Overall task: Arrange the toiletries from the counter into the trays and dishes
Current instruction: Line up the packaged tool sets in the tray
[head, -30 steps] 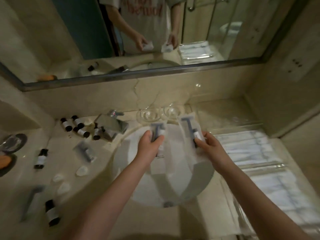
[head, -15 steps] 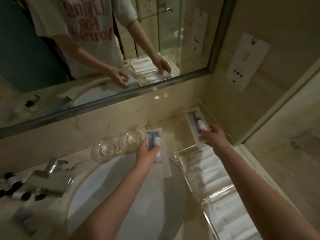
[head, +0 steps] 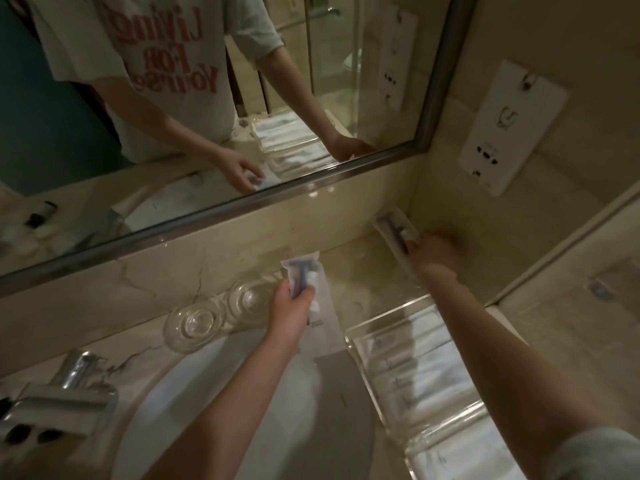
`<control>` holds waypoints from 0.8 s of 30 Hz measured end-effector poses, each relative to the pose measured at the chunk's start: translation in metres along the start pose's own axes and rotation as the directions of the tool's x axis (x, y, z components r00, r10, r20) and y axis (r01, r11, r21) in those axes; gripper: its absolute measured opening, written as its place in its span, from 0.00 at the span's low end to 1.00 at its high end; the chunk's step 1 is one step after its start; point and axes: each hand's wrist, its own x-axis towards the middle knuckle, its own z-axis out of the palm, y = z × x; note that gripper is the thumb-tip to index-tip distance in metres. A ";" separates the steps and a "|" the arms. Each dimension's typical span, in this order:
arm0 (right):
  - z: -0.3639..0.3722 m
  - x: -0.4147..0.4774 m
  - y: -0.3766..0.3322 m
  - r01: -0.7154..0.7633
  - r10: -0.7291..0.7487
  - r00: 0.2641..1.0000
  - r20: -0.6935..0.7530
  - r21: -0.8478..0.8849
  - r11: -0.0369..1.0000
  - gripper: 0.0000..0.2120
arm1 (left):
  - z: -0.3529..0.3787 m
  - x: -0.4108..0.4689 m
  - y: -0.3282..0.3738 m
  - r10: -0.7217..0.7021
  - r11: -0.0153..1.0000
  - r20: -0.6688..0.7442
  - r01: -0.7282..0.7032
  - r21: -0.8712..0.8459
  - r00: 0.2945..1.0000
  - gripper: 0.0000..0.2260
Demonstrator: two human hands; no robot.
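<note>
Right hand (head: 433,247) has reached further than half a second back. Its razor packet (head: 393,230) now at far right corner of counter (head: 363,271), against wall, beyond clear tray (head: 415,341). Fingers pinch packet's near end, likely to lay it down. Left hand (head: 291,313) grips second razor packet (head: 311,292) above basin's back rim, beside glass dishes (head: 194,322), probably next. Packet print unreadable. Shirt in mirror reads reversed "Living For".

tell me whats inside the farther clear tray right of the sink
Flat white packets lie side by side in the clear tray. Their print is too blurred to read. The right forearm covers its far right corner, hiding whatever lies there.
</note>
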 end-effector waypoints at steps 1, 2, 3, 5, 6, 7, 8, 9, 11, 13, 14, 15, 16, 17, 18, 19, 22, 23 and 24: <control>0.002 -0.001 0.000 0.013 -0.014 0.999 -0.038 -0.043 0.999 0.20 | 0.002 -0.001 0.002 -0.005 1.000 0.003 0.005 -0.020 1.000 0.05; 0.003 -0.005 0.000 0.019 -0.024 0.998 -0.066 -0.068 0.997 0.20 | 0.004 -0.002 0.003 -0.012 0.999 0.003 0.012 -0.045 1.000 0.04; 0.004 -0.011 0.000 0.037 -0.044 0.993 -0.110 -0.066 0.997 0.20 | 0.005 -0.004 0.005 -0.016 0.997 0.005 0.016 -0.072 1.000 0.03; 0.004 -0.029 -0.001 0.157 -0.137 0.956 -0.261 0.055 0.986 0.20 | 0.008 -0.006 0.009 -0.022 0.993 0.015 0.024 -0.116 1.000 0.04; 0.003 -0.041 -0.003 0.231 -0.171 0.934 -0.315 0.164 0.959 0.20 | 0.009 -0.006 0.011 -0.025 0.991 0.018 0.028 -0.130 1.000 0.03; 0.001 -0.054 -0.005 0.286 -0.188 0.928 -0.321 0.291 0.913 0.20 | 0.011 -0.007 0.013 -0.024 0.990 0.017 0.026 -0.138 1.000 0.02; 0.001 -0.068 -0.007 0.295 -0.186 0.942 -0.280 0.425 0.856 0.19 | 0.014 -0.008 0.016 -0.017 0.990 0.009 0.018 -0.143 1.000 0.02; 0.000 -0.082 -0.008 0.265 -0.169 0.961 -0.218 0.558 0.786 0.18 | 0.017 -0.009 0.019 -0.008 0.988 0.003 0.009 -0.152 1.000 0.03; -0.006 -0.112 -0.016 0.116 -0.141 0.989 -0.039 0.794 0.596 0.14 | 0.025 -0.013 0.029 0.009 0.980 -0.002 -0.009 -0.199 1.000 0.05; -0.010 -0.136 -0.022 -0.059 -0.208 0.966 0.156 0.911 0.407 0.09 | 0.036 -0.016 0.035 0.029 0.968 0.005 -0.027 -0.251 1.000 0.07; -0.011 -0.144 -0.023 -0.121 -0.252 0.943 0.219 0.928 0.353 0.07 | 0.040 -0.017 0.037 0.043 0.963 0.005 -0.040 -0.268 0.999 0.07; -0.011 -0.149 -0.023 -0.148 -0.286 0.926 0.246 0.934 0.325 0.06 | 0.045 -0.019 0.038 0.059 0.960 -0.001 -0.057 -0.273 0.998 0.08; -0.011 -0.152 -0.024 -0.158 -0.295 0.921 0.253 0.937 0.311 0.05 | 0.048 -0.019 0.038 0.075 0.960 -0.007 -0.074 -0.271 0.997 0.10; -0.012 -0.153 -0.025 -0.161 -0.288 0.924 0.252 0.939 0.304 0.04 | 0.051 -0.020 0.038 0.083 0.960 -0.007 -0.082 -0.266 0.997 0.11; -0.011 -0.152 -0.025 -0.164 -0.272 0.929 0.250 0.938 0.304 0.03 | 0.053 -0.020 0.038 0.084 0.961 0.003 -0.080 -0.265 0.996 0.11; -0.011 -0.149 -0.025 -0.167 -0.258 0.933 0.252 0.936 0.311 0.02 | 0.055 -0.019 0.038 0.086 0.962 0.019 -0.078 -0.262 0.996 0.10; -0.015 -0.130 -0.024 -0.150 -0.220 0.945 0.242 0.918 0.368 0.03 | 0.054 -0.011 0.040 0.122 0.984 0.055 -0.113 -0.141 0.991 0.06; -0.016 -0.120 -0.024 -0.133 -0.192 0.955 0.225 0.907 0.400 0.05 | 0.052 -0.006 0.038 0.137 0.989 0.062 -0.133 -0.071 0.989 0.04; -0.018 -0.107 -0.023 -0.119 -0.158 0.966 0.206 0.892 0.437 0.07 | 0.050 -0.001 0.036 0.148 0.989 0.064 -0.149 0.010 0.987 0.04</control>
